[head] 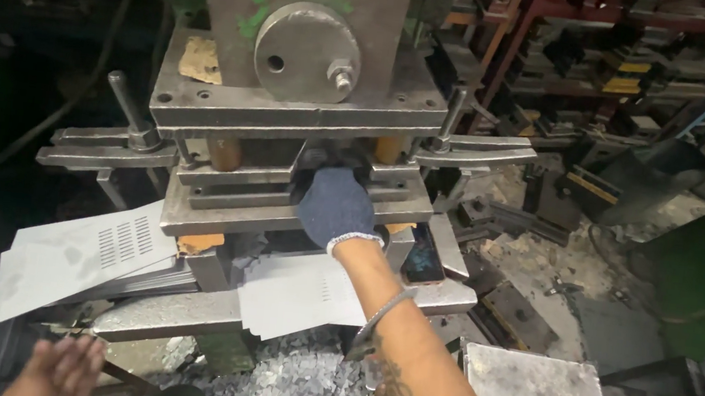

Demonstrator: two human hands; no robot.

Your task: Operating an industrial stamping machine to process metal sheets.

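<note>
We see our right hand [336, 208], in a dark blue glove, reaching at twelve o'clock into the gap of a steel press die [283, 191]. Our bare left hand [60, 366] hovers at seven o'clock, below a stack of slotted grey metal sheets [85, 253] at nine o'clock.

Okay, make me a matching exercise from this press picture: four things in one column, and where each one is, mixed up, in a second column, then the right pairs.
1. right hand
2. left hand
3. round steel disc
4. stack of perforated sheets

A. bare, at the bottom left edge
B. on the press face, up top
C. gloved, reaching between the die plates
D. left of the press, on the bed

Pairs: 1-C, 2-A, 3-B, 4-D
</note>
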